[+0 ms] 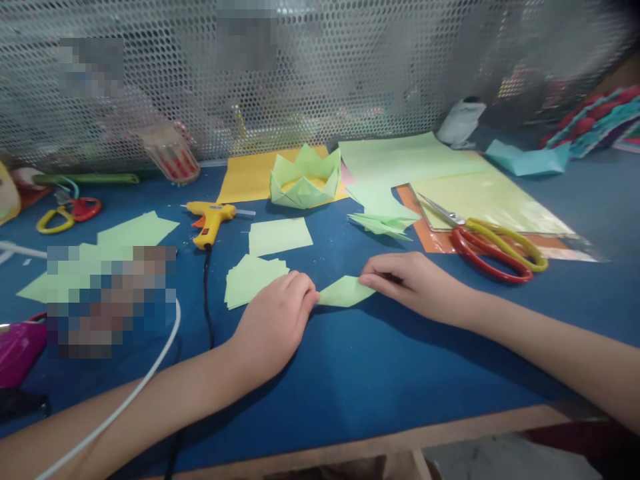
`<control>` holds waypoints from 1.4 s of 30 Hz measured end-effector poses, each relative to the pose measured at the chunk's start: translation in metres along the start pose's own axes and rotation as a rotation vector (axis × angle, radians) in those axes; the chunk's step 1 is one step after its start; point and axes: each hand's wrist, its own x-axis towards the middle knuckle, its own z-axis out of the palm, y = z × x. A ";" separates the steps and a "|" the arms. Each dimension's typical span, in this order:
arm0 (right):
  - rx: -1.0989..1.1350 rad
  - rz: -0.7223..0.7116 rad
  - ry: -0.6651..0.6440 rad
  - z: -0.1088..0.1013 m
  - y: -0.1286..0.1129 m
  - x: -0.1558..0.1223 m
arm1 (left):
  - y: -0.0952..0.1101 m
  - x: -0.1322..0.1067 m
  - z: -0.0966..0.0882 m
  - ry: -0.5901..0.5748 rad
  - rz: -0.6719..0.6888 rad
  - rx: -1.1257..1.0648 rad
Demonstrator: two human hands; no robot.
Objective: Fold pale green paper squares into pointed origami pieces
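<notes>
A small folded piece of light green paper [345, 292] is stretched between my two hands, just above the blue tabletop. My left hand [280, 313] pinches its left end, fingers pressed together. At the opposite end, my right hand [407, 280] grips it between thumb and fingers. Close behind my left hand lies a stack of green paper pieces [253, 277], with a single green paper rectangle [280, 236] beyond it. Some folded green pieces [385, 225] lie behind my right hand. A ring of pointed green folded paper [305, 180] stands farther back.
A yellow glue gun [213, 220] trails a black cord on the left. Large red-and-yellow-handled scissors [493, 250] rest on paper sheets [495, 190] at right. Smaller scissors [75, 212] lie far left. A white cable [150, 373] crosses my left forearm. Perforated metal [320, 73] closes the back.
</notes>
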 end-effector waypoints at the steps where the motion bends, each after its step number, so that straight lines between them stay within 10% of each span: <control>1: 0.027 0.026 -0.005 0.000 0.000 0.000 | 0.000 0.000 0.000 0.001 -0.012 -0.003; 8: 0.165 0.069 -0.042 -0.005 0.004 0.000 | 0.001 0.002 -0.005 0.038 -0.065 0.003; 20: -0.226 -0.443 0.247 -0.003 0.016 0.000 | 0.003 -0.008 -0.014 0.141 0.241 0.262; 28: -0.387 -0.668 0.159 -0.007 0.009 -0.004 | 0.042 -0.077 -0.012 0.108 0.315 0.439; 37: -0.422 -0.765 0.044 -0.002 0.001 -0.006 | 0.048 -0.093 0.012 0.359 -0.244 0.142; 42: -0.410 -0.791 0.022 0.000 -0.005 -0.007 | 0.044 -0.083 0.024 0.292 -0.186 0.192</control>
